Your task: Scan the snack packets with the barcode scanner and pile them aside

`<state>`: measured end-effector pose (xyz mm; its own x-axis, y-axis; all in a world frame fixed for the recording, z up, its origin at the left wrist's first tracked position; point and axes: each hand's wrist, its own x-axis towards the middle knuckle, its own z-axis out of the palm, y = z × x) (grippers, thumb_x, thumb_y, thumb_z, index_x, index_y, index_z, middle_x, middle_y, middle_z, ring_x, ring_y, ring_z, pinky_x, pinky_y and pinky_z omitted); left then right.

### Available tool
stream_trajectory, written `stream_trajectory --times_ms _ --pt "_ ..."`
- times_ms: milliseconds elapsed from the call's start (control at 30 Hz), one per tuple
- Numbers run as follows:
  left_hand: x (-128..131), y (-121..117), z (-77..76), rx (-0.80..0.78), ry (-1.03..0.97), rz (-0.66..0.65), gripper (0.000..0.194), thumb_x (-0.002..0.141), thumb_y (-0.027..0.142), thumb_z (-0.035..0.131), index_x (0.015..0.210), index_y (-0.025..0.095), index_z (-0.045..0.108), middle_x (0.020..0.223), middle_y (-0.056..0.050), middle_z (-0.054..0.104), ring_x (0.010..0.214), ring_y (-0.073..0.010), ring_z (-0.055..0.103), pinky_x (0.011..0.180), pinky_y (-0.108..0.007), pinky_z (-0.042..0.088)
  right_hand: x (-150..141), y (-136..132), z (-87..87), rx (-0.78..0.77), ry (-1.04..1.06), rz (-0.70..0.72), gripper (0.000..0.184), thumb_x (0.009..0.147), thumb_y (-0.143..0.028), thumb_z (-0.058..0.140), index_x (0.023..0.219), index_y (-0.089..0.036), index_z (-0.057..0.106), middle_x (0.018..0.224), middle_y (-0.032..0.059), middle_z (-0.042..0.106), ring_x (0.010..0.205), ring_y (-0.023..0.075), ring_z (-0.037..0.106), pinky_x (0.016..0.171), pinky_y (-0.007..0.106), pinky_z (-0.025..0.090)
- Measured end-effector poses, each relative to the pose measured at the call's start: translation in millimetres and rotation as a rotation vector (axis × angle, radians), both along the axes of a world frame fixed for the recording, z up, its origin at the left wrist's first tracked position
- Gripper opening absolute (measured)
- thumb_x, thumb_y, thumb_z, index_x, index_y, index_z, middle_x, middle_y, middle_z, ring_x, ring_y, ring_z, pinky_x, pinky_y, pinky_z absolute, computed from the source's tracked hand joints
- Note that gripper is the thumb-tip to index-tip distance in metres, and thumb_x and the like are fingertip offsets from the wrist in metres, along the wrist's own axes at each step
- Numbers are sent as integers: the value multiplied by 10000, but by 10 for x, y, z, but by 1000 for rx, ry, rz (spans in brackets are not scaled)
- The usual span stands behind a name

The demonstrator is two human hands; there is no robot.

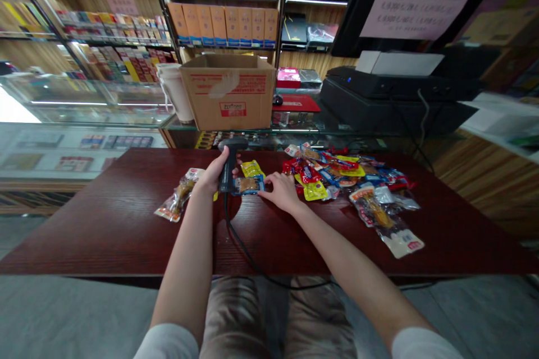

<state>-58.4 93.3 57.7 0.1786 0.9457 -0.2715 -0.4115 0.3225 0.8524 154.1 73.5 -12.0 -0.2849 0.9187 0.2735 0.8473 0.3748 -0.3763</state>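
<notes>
Left hand curled shut around a black barcode scanner, fingers tight on the grip. Right hand lying flat, fingers a bit spread, gripping nothing, tips just touching a small snack packet. Big heap of shiny snack packets past the right fingers, on a dark red table. Black cord below the left fingers.

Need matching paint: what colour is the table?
The table is dark reddish-brown, woodgrained; the head view shows it best.
</notes>
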Motion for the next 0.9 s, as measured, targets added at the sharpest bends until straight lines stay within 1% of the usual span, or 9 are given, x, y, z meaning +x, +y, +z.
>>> stream_trajectory --times_ms 100,200,267,333,467,567,667,800,900 --pt "-5 5 -5 12 2 -4 490 911 547 513 1097 107 627 695 -44 639 412 -79 495 379 -202 431 33 29 15 -12 89 -9 206 764 -329 725 896 -201 632 950 66 673 938 284 611 852 427 365" --pt "-10 -1 -4 40 1 -9 489 904 546 527 1080 101 625 696 -45 637 419 -76 500 385 -196 436 140 121 6 -60 296 -42 122 751 -232 683 830 -207 594 801 21 662 792 224 617 819 399 401" --pt "-3 -14 6 50 -5 -32 491 896 553 538 1071 103 623 688 -41 630 419 -75 497 384 -193 433 245 208 -8 -105 524 -15 84 736 -205 646 781 -212 575 761 5 657 720 189 607 765 359 437" --pt "14 -31 21 44 -9 -68 493 894 562 533 1064 108 621 658 -31 611 410 -77 490 375 -192 424 359 294 -10 -119 737 26 68 706 -197 619 746 -215 567 751 -2 651 698 172 601 717 324 460" --pt "64 -60 33 36 7 -146 497 905 573 499 1036 109 620 545 5 532 384 -93 481 354 -190 409 573 389 82 -52 976 -16 54 671 -234 589 715 -226 559 689 -22 586 656 169 563 677 317 484" --pt "99 -62 8 45 23 -185 515 884 597 518 1014 109 618 495 22 491 377 -104 482 351 -193 409 723 386 203 59 1036 -94 96 684 -283 596 757 -229 567 733 -9 591 694 180 562 700 332 499" --pt "144 -58 -34 69 33 -224 541 849 622 556 999 106 618 489 19 497 380 -112 491 364 -206 423 871 372 288 228 982 -199 123 703 -282 591 804 -213 578 767 12 604 737 190 567 753 347 493" --pt "255 -86 -75 132 62 -318 544 837 618 581 1016 106 621 518 8 524 394 -112 497 378 -214 430 1003 387 308 364 974 -352 135 736 -290 567 843 -210 548 735 7 563 706 185 544 729 337 477" --pt "379 -134 -99 208 61 -399 545 812 594 636 1041 99 618 629 -19 594 428 -86 495 384 -196 416 1029 404 296 412 998 -394 157 757 -308 559 877 -214 523 751 4 560 695 179 542 709 327 475"
